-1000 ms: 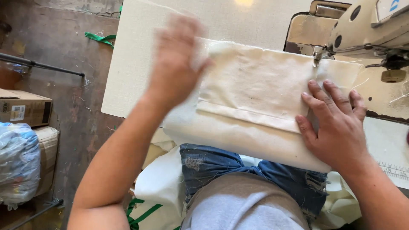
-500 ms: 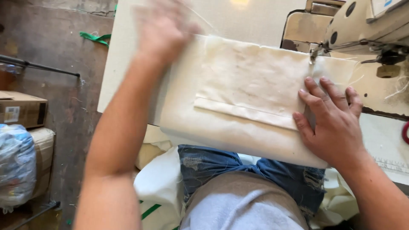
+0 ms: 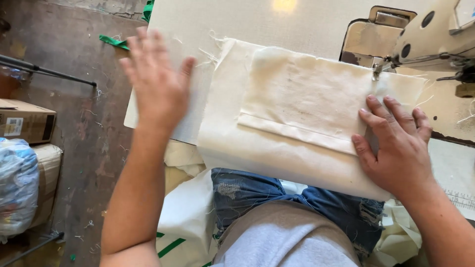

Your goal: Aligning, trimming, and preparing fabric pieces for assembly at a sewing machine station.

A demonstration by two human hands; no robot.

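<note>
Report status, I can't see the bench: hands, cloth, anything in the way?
Right hand flat on cloth near the needle. Left hand open, raised off the cloth's left edge. Nothing on the cloth ahead.

Cream cloth (image 3: pixel 297 113), white table (image 3: pixel 237 20), blue jeans (image 3: pixel 257 198), green scrap (image 3: pixel 113 41).

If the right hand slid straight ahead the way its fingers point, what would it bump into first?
The right hand lies flat on the cream folded cloth panel, fingers pointing up and a little left. Going straight on, it would probably meet the metal presser foot and needle of the cream sewing machine first, though depth is unclear.
</note>
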